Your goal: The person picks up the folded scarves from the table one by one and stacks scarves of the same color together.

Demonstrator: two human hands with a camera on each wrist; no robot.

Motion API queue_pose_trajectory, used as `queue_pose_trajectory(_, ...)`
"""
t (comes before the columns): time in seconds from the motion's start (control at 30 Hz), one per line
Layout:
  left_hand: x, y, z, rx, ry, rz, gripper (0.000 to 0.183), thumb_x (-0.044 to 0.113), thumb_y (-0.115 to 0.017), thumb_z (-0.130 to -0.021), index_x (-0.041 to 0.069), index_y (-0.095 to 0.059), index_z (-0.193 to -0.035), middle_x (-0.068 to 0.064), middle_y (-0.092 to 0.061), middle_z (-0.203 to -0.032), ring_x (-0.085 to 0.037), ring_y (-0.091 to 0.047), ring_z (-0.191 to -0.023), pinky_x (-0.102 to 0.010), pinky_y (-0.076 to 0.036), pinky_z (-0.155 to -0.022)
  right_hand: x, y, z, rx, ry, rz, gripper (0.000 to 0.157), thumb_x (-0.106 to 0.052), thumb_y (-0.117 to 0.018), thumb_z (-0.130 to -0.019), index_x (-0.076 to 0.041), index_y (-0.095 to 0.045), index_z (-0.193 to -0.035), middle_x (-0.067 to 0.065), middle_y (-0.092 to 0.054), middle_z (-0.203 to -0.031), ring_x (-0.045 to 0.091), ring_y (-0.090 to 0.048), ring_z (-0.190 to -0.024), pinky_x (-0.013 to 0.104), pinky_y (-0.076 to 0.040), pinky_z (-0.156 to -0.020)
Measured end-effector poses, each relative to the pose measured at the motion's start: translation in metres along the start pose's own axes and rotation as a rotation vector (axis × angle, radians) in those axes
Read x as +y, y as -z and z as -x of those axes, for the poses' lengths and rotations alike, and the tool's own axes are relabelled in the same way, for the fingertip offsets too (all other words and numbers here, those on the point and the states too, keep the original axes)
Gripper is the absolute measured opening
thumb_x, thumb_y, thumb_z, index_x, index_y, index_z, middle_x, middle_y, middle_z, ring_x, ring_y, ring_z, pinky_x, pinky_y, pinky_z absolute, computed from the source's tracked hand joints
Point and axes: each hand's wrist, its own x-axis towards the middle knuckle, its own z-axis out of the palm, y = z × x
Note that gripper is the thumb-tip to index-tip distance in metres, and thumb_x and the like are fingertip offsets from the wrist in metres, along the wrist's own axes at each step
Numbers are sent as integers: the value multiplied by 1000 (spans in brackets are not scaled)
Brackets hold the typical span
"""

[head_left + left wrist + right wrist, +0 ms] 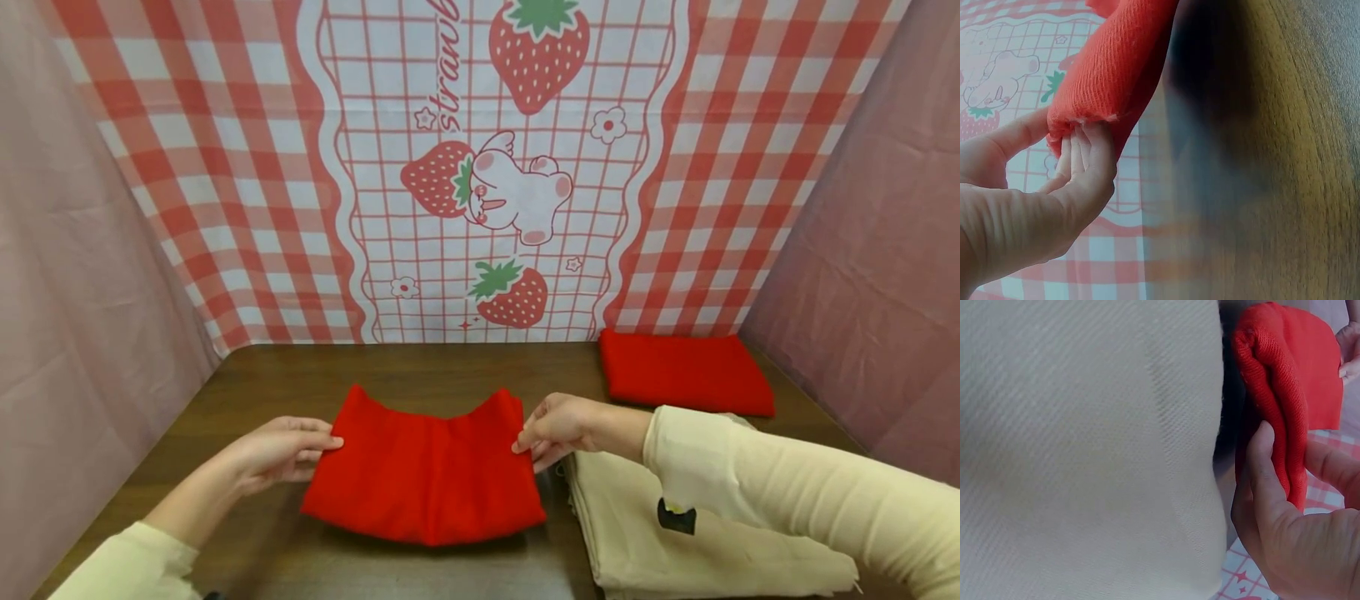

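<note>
A folded red cloth [420,475] is held up off the brown table between both hands, its middle sagging a little. My left hand [281,454] grips its left side, thumb on top and fingers beneath; the left wrist view shows the fingers [1088,156] under the knitted cloth [1110,69]. On the opposite side, my right hand [558,427] pinches the edge. In the right wrist view the layered folds of the cloth [1279,394] lie between the thumb and fingers of the right hand [1297,537].
Another folded red cloth [682,375] lies at the table's back right. A folded beige cloth [652,542] sits below my right forearm. Behind the wooden table [300,375] hangs a strawberry-print checked curtain [255,167], with pink drapes [82,275] on both sides.
</note>
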Motion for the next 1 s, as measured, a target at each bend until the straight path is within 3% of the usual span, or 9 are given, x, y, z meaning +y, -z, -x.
queue_pose_trajectory(0.3, -4, 2, 0, 2, -18, -2, 19, 18, -59, -94, 4, -56, -107, 6, -71, -89, -7, -69, -84, -30, -58, -80, 3, 2, -4, 35, -13, 8, 8, 0, -64, -86, 6, -64, -91, 1, -63, -64, 6, -59, -57, 35, -60, -73)
queue_pose_trajectory(0.73, -11, 2, 0, 49, -20, -40, 20, 17, -61, -93, 2, -58, -106, 6, -70, -88, -6, -68, -83, -29, -58, -80, 7, -4, -12, 22, -4, -11, 9, 1, -65, -85, 6, -61, -91, 3, -68, -70, 8, -64, -61, 41, -59, -79)
queue_pose_trajectory(0.87, -13, 2, 1, 81, -16, -75, 29, 17, -60, -93, -5, -55, -111, 5, -69, -90, -7, -68, -84, -31, -58, -81, 10, -5, -15, 31, 2, -17, 7, 3, -64, -85, 7, -60, -89, 4, -68, -71, 8, -64, -62, 42, -59, -79)
queue_pose_trajectory(1.0, -18, 4, 2, 135, -9, -131, 40, 14, -57, -94, -15, -49, -121, -1, -67, -98, -9, -66, -89, -36, -58, -85, 12, -4, -14, 39, 24, 18, 11, 5, -60, -85, 12, -61, -93, 9, -70, -85, 10, -63, -70, 41, -59, -81)
